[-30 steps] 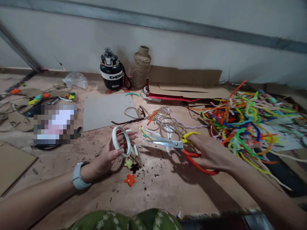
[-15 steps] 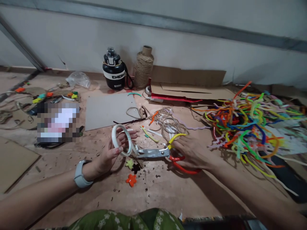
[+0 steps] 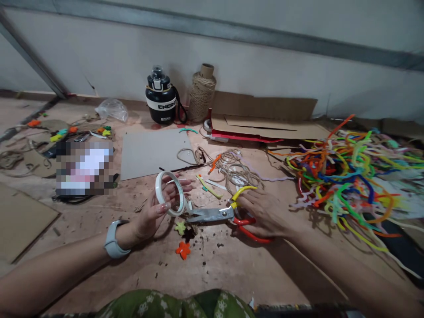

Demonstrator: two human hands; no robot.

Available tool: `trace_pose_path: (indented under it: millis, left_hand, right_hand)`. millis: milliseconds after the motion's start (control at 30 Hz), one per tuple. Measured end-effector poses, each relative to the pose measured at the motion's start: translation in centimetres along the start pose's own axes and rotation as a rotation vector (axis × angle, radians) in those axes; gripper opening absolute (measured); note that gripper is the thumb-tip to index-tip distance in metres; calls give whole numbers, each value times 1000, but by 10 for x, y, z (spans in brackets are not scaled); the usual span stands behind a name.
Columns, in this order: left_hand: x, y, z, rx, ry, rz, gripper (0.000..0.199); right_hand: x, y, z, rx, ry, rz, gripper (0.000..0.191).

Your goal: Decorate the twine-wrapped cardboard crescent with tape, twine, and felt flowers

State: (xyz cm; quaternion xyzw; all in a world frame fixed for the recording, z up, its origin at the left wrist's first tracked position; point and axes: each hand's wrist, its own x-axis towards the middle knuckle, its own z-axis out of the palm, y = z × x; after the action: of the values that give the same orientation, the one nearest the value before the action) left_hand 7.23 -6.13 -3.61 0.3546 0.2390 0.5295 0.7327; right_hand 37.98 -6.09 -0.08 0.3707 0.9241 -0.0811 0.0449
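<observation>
One broad worktop (image 3: 232,274) carries everything, its front strip left mostly to small scraps, probably so the forearms can work over it. Heaped at the right, the tangle of coloured fuzzy stems (image 3: 344,168) seems pushed aside within easy reach. Against the wall lies a cardboard box (image 3: 265,126), and nearer, flat on the wood, a grey board (image 3: 152,152). The dark bottle (image 3: 161,104) and twine spool (image 3: 202,95) stand upright at the back, presumably where elbows will not knock them. The right hand (image 3: 265,210) is closed around the handles of the scissors (image 3: 212,214), whose blades point left, almost together, bringing the tips just beside the roll. The left hand (image 3: 150,221) has its thumb clamped on the rim of the white tape roll (image 3: 160,194), fingers spread behind, holding it raised and tilted, perhaps to keep its edge accessible to the blades. Below lie three little flowers, orange (image 3: 183,250), yellow-green (image 3: 180,228) and dark (image 3: 188,234), bunched close together.
</observation>
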Motion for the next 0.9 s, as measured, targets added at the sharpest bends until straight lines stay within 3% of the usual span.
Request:
trace_pose_path:
  millis: [333,900]
  left_hand:
    - [0,2,3,4,3,-9,71]
    - [2,11,10,6,9,-6,74]
  right_hand:
    - [5,2,9,-91,-13,-15,40]
    - [2,2,7,85,-38,41,33]
